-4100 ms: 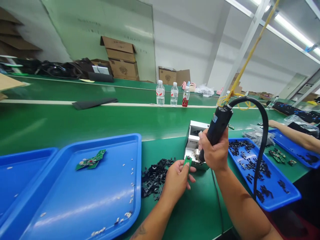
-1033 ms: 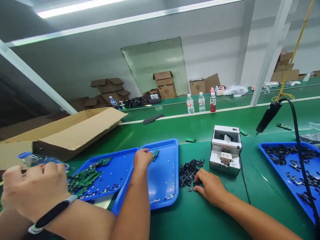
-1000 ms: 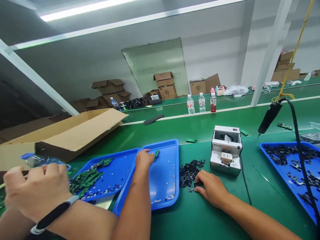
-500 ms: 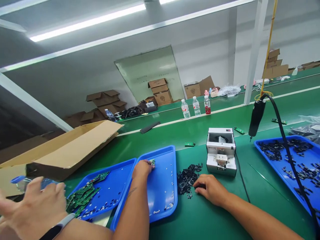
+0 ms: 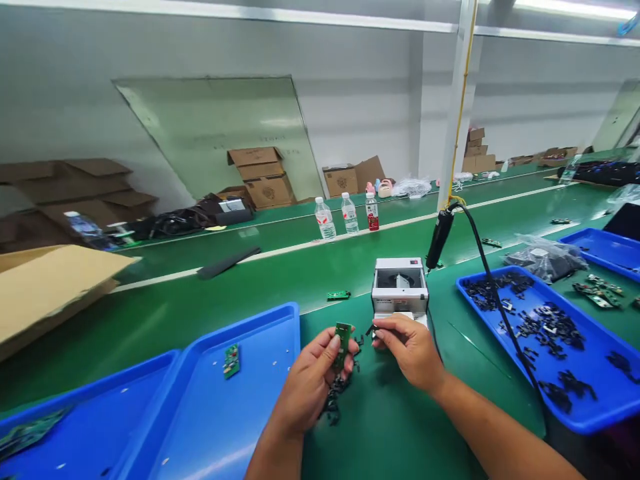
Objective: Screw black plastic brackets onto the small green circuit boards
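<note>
A small green circuit board is pinched upright between the thumb and fingers of my left hand. My right hand is closed on a small black plastic part, a short way right of the board and apart from it. Behind my right hand stands a small white and grey machine, partly covered by the fingers. A pile of black plastic parts lies on the green mat, half hidden by my left hand. Another circuit board rests in the near blue tray.
Left of it is a second blue tray with green boards. A black electric screwdriver hangs by its cable at right, above a blue tray of black parts. Bottles stand at the back; a cardboard box is far left.
My left hand has come from the tray to the middle with a board. My right hand has lifted a black part off the pile. The other person's hand at left is out of view.
</note>
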Motion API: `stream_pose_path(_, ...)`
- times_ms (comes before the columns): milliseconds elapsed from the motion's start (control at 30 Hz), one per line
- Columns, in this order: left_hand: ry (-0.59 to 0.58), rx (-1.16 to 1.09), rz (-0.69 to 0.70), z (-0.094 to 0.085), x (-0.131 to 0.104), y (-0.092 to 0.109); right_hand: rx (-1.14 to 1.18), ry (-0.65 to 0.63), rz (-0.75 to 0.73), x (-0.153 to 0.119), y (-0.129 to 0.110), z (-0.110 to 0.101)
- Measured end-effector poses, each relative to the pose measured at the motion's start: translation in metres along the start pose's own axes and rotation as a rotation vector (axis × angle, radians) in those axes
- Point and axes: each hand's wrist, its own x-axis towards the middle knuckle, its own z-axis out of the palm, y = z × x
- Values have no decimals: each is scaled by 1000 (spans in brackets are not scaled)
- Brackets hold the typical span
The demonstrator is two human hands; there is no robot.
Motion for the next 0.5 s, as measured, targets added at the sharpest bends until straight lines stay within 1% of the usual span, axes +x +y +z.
stream_pose_path(100,-72,-27,25,15,0,-21,106,17,82,2,1,-1)
stream_pose_path(200,-107,-15,23,21,1,-30,104,16,114,0,1,0)
stream_pose_path(333,-123,42,17,23,0,-33,83,7,132,-1,-2,1)
stream_pose_path(500,-154,53,33,23,-1,-33,66,18,185,-2,-5,1)
